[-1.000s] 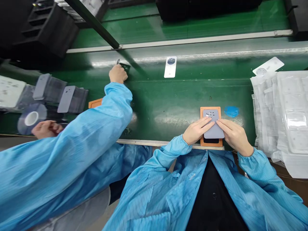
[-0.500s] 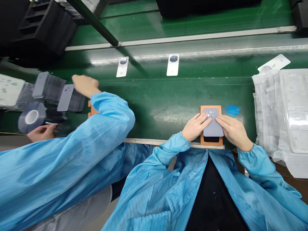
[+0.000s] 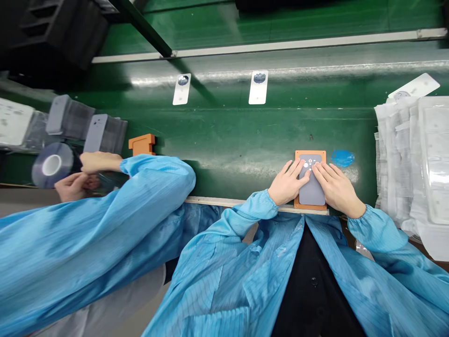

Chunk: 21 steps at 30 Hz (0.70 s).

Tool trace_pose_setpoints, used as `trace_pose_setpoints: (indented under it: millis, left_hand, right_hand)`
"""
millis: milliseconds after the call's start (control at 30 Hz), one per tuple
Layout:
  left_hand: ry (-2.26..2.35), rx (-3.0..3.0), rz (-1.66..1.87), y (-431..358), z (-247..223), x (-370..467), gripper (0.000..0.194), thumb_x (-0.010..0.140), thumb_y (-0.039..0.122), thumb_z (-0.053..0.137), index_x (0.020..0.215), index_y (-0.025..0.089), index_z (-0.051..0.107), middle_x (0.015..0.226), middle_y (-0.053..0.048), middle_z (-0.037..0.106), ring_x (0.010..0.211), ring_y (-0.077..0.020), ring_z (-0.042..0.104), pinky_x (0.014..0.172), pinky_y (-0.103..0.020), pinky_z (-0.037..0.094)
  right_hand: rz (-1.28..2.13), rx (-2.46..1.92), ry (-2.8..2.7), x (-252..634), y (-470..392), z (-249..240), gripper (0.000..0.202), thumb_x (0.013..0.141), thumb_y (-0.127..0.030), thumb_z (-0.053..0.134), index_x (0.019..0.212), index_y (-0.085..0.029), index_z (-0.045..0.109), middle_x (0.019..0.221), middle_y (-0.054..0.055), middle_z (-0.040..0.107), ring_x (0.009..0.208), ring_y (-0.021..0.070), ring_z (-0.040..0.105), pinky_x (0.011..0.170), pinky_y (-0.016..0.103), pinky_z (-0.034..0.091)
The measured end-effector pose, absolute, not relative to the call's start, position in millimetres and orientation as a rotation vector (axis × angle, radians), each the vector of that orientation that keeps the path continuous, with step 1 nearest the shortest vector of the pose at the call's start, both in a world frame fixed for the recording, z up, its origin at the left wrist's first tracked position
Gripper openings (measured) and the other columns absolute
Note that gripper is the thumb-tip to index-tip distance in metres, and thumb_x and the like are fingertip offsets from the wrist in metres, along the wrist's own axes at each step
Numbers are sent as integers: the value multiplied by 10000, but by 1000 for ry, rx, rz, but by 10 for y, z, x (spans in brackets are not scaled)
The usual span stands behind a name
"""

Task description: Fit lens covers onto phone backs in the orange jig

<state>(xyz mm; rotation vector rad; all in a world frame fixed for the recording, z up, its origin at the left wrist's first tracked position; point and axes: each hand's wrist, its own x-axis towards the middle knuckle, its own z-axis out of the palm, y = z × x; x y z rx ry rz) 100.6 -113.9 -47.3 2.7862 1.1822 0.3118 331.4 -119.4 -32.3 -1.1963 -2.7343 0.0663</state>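
Two hands, left hand [image 3: 286, 183] and right hand [image 3: 336, 187], lie open, fingers on the plate [image 3: 311, 191] in the tray [image 3: 310, 207], lower right; probably light, stiff, slick, best held by its edges.

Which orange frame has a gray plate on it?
The right-hand frame: the gray plate lies on it, under your left hand and right hand. The left-hand frame, by the co-worker's sleeve, shows none.
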Motion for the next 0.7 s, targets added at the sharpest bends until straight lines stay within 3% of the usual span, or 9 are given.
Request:
trace_pose_setpoints:
  millis: [300,433,533,567,633,700]
  left_hand:
    - [1176,2658,346,-1315,-430,995,544,859,118,559,1401,79,557,1581,-273,423,1518,-394,371,1224,-583,352]
    - [1029,2506,555,-1153,-489,874,545,842,152,603,1385,112,577,1532,-213,516,1520,-381,372,1232,-580,348]
    - [1033,2208,874,-1018,-509,852,635,872,227,656,1477,140,486,1597,-199,443,1549,-338,334,1247,-539,342]
    - [1079,2055,994,-995,-494,878,676,878,271,690,1500,153,453,1604,-202,432,1537,-323,363,1236,-514,365]
    - [1137,1717,1185,-996,-422,977,666,885,354,737,1470,179,472,1499,-192,556,1414,-285,538,1146,-445,473]
    - [1140,1477,1300,-1053,-302,1113,464,899,396,742,1284,174,609,1226,-144,725,1147,-229,708,983,-354,564]
  right_hand:
    - [118,-1204,-2711,3343,-1354,-339,673,861,-49,462,1534,-30,444,1559,206,484,1451,345,468,1207,536,408]
    - [242,-1155,-2550,3364,-1410,-386,618,865,-5,427,1455,-111,577,1496,157,570,1438,322,494,1185,528,459]
    - [505,-1098,-2224,3315,-1450,-326,544,910,-19,434,1369,-193,668,1443,99,627,1408,293,535,1189,521,469]
    - [629,-1095,-2037,3288,-1453,-291,497,928,-46,463,1331,-219,694,1407,80,656,1367,282,578,1181,520,481]
    - [916,-1079,-1554,3236,-1435,-220,371,938,-114,553,1219,-263,743,1272,40,733,1216,258,684,1112,508,548]
    - [1220,-1007,-1026,3215,-1386,-171,229,904,-153,643,1065,-261,765,1098,11,780,1054,221,742,1012,443,617]
